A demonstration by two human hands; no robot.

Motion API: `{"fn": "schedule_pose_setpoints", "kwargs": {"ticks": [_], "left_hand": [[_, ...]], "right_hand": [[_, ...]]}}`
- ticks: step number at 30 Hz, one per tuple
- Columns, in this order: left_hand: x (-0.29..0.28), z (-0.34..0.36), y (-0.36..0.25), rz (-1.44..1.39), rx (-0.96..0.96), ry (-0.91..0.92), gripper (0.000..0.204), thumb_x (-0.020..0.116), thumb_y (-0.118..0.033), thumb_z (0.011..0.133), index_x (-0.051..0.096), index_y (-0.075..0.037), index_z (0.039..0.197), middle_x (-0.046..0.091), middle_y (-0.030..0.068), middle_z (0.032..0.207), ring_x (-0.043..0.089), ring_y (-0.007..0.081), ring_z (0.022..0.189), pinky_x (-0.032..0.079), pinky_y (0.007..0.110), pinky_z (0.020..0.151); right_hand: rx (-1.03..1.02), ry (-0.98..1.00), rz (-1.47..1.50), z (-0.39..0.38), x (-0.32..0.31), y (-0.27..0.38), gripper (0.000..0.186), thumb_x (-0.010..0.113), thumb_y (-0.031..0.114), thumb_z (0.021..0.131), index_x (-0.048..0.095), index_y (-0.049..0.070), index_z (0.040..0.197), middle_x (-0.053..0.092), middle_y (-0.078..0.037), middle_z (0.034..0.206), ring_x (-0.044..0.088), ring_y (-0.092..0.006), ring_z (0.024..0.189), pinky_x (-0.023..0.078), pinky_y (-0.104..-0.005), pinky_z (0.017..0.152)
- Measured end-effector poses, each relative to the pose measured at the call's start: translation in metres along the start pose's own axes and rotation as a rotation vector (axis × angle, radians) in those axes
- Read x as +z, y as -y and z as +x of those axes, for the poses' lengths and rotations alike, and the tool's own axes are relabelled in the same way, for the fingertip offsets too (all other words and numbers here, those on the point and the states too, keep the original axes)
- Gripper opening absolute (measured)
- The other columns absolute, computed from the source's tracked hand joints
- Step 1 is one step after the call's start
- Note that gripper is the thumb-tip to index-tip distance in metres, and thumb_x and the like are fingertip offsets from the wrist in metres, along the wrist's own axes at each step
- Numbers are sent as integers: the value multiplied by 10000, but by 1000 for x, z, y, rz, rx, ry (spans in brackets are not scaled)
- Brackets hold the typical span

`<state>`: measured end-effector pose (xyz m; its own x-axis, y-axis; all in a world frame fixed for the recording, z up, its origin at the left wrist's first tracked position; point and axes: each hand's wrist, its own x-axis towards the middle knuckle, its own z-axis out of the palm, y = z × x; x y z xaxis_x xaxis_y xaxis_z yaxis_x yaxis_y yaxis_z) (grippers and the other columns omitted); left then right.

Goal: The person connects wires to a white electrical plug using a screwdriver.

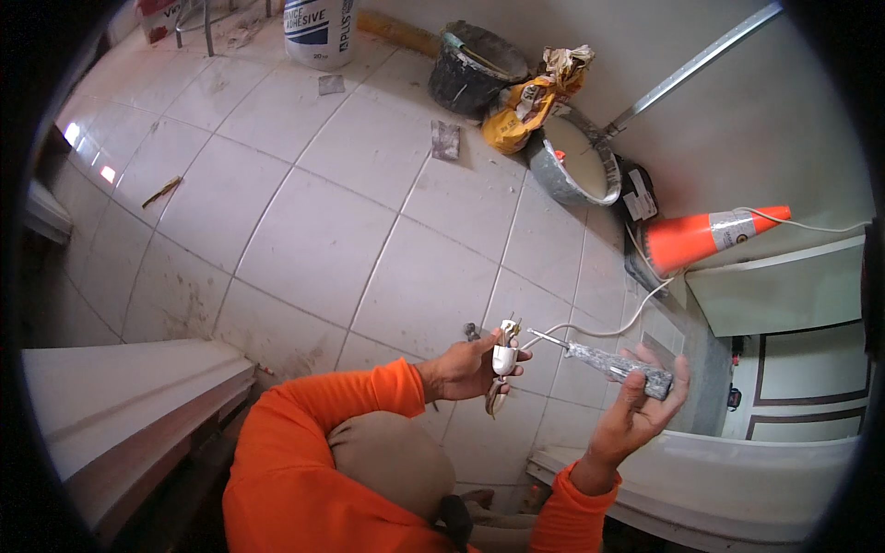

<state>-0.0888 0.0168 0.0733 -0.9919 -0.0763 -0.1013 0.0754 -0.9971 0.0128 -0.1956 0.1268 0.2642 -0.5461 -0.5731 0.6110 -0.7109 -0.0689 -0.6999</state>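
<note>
My left hand [458, 370] is closed around a white electrical plug [503, 360], held above the tiled floor. Metal parts show at the plug's upper end, and brownish wire hangs below it by my fingers. My right hand [629, 417] grips a screwdriver [604, 358] by its handle, which is smeared with grey-white material. Its metal tip points left toward the plug, a small gap away from it. A white cable [604, 332] runs from beside my left hand toward the right.
An orange traffic cone [687, 242] lies on its side at the right. Against the wall stand a grey tub [544, 180] of pale liquid, a yellow bag [518, 118], a black bucket [461, 85] and a white bucket [318, 51]. A stick [162, 191] lies on the floor at the left.
</note>
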Motion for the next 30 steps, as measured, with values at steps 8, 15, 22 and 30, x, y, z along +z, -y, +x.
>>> {"fn": "schedule_pose_setpoints", "kwargs": {"ticks": [8, 15, 22, 30], "left_hand": [[-6, 2, 0, -100, -30, -20, 391, 230, -452, 1088, 466, -149, 1161, 541, 97, 1220, 571, 212, 995, 505, 412, 786], [0, 0, -1, -44, -23, -69, 399, 221, -457, 1086, 443, -136, 1170, 540, 98, 1216, 567, 204, 1020, 503, 409, 807], [3, 0, -1, 8, -29, -59, 386, 209, -465, 1081, 420, -153, 1166, 542, 97, 1221, 562, 199, 1036, 497, 404, 823], [1, 1, 2, 53, -4, -33, 385, 303, -493, 1067, 421, -141, 1168, 537, 97, 1217, 556, 205, 1040, 495, 405, 803]], "right_hand": [[-11, 103, -21, -12, 20, -18, 532, 596, 167, 1008, 314, -26, 1416, 608, -271, 1189, 651, -302, 1044, 563, -392, 902], [-40, 138, -51, -11, 25, -29, 536, 597, 169, 1010, 320, -35, 1421, 618, -274, 1167, 654, -290, 1029, 566, -380, 890], [-21, 143, -56, -11, 24, -31, 529, 581, 167, 1018, 316, -41, 1425, 620, -268, 1166, 655, -283, 1022, 562, -375, 886], [-37, 118, -95, -9, 19, -32, 522, 587, 171, 1009, 327, -46, 1406, 611, -278, 1173, 668, -302, 1011, 588, -386, 869]]}}
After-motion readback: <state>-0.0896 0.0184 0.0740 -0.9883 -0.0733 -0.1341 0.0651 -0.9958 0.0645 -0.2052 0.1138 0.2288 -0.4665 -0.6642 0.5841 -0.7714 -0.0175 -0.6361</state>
